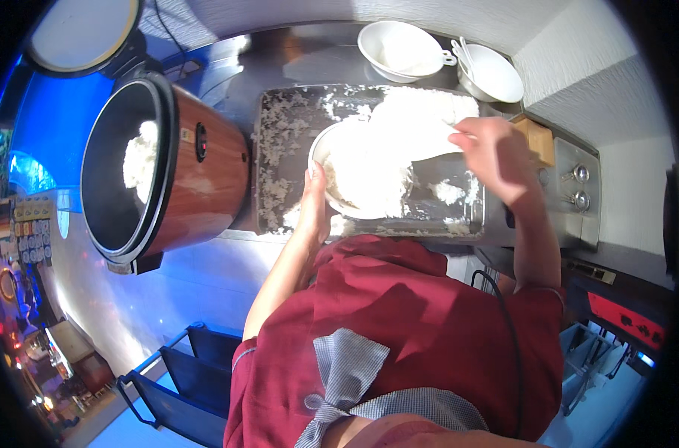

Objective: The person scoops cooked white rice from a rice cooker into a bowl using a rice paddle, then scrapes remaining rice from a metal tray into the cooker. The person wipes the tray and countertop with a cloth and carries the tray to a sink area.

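My left hand (315, 207) grips the left side of a white bowl (319, 147), its thumb over the rim. White rice (367, 173) is heaped in the bowl, partly washed out by glare. Pinched in my right hand (493, 154) is the handle of a white rice paddle (437, 143), whose blade reaches left over the rice. The bowl is above a metal tray (294, 151) scattered with loose rice. More rice (429, 103) lies piled at the tray's far right; glare hides where it ends and the paddle begins.
At left stands a brown rice cooker (205, 179), lid raised, with a rice clump (142, 162) inside. Behind the tray are a white colander-like bowl (398, 50) and a white bowl (493, 75) holding utensils. Metal knobs (581, 187) sit at right. A black-shelved cart (188, 358) stands behind me, left.
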The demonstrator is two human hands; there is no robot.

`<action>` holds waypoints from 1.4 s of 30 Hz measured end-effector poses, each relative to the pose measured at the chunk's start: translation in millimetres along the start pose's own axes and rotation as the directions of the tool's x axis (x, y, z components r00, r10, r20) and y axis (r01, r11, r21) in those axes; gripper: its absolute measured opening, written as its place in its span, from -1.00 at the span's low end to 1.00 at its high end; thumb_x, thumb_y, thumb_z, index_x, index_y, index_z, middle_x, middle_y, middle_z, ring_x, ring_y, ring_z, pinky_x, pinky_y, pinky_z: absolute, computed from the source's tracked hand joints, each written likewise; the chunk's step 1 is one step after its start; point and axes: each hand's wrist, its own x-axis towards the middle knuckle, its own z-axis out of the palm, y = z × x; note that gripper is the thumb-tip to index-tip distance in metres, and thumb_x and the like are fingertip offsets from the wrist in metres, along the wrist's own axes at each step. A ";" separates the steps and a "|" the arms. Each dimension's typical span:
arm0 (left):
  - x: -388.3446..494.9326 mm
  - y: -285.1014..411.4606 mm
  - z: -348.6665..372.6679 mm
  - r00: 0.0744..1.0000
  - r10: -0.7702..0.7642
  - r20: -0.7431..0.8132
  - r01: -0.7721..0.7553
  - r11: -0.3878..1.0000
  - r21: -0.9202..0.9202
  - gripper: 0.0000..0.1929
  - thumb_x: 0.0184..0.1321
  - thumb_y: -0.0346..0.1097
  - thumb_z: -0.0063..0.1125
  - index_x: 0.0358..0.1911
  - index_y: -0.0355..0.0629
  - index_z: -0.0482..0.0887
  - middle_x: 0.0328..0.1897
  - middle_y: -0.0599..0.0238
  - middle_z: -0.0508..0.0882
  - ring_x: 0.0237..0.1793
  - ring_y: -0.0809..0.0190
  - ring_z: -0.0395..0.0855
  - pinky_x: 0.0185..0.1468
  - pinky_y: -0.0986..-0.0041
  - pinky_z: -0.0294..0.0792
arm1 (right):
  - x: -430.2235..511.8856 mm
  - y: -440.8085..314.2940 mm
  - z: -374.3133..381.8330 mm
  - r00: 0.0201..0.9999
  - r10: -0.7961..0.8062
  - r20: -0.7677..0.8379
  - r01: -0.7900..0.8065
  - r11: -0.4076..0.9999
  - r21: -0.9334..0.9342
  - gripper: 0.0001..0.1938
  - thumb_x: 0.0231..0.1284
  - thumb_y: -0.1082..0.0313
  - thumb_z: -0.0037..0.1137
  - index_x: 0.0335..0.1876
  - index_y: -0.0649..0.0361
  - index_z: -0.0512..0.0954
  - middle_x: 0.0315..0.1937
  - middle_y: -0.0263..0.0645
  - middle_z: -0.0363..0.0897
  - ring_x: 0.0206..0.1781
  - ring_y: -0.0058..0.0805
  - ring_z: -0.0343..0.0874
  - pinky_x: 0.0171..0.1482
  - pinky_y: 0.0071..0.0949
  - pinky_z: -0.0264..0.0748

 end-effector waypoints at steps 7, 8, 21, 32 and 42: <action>-97.8 126.5 -12.7 0.980 0.199 0.012 -0.190 0.952 -0.239 -0.33 0.40 0.19 -0.19 0.35 -0.23 0.29 0.33 0.09 0.45 0.28 0.06 0.44 0.33 0.20 0.29 | -15.8 -4.1 -14.6 0.835 0.511 -0.201 -0.168 0.586 0.792 -0.74 0.25 0.29 0.21 -0.10 0.35 0.61 -0.54 -0.39 0.54 -0.60 -0.79 0.34 -0.53 -0.76 0.22; -112.3 148.4 -18.3 0.970 0.243 -0.018 -0.240 0.941 -0.239 -0.35 0.40 0.16 -0.17 0.33 -0.23 0.31 0.30 0.09 0.48 0.24 0.06 0.48 0.30 0.21 0.33 | -17.9 -4.5 -9.7 0.823 0.528 -0.211 -0.181 0.595 0.783 -0.73 0.25 0.29 0.21 -0.09 0.35 0.60 -0.54 -0.40 0.54 -0.60 -0.79 0.33 -0.54 -0.76 0.21; -183.6 349.8 -134.1 0.474 0.825 -0.307 -0.421 0.519 0.744 -0.31 0.29 0.25 0.00 0.32 -0.09 0.32 0.21 0.11 0.50 0.17 0.08 0.52 0.10 0.16 0.48 | -45.2 -16.2 69.9 0.879 0.464 -0.110 -0.221 0.601 0.768 -0.74 0.33 0.33 0.11 -0.04 0.40 0.58 -0.60 -0.40 0.49 -0.62 -0.81 0.26 -0.56 -0.74 0.12; -130.3 361.8 -210.8 0.307 0.951 -0.037 0.324 -0.068 0.944 -0.52 0.32 0.04 -0.01 0.26 0.10 0.38 0.03 -0.14 0.54 0.10 -0.18 0.49 0.13 0.07 0.38 | -47.6 -25.5 102.4 0.859 0.511 0.000 -0.370 0.621 0.691 -0.70 0.33 0.28 0.08 -0.02 0.40 0.57 -0.55 -0.35 0.54 -0.59 -0.74 0.33 -0.54 -0.68 0.24; -189.7 357.9 -219.0 0.231 0.917 -0.324 -0.672 0.391 0.629 -0.47 0.39 0.03 -0.04 0.28 -0.15 0.40 0.31 0.15 0.44 0.26 0.11 0.43 0.21 0.32 0.34 | -77.5 35.6 69.0 0.828 0.433 -0.356 -0.481 0.875 -0.055 -0.76 0.24 0.14 0.12 -0.32 0.17 0.64 -0.41 -0.05 0.63 -0.25 0.01 0.61 -0.22 -0.12 0.50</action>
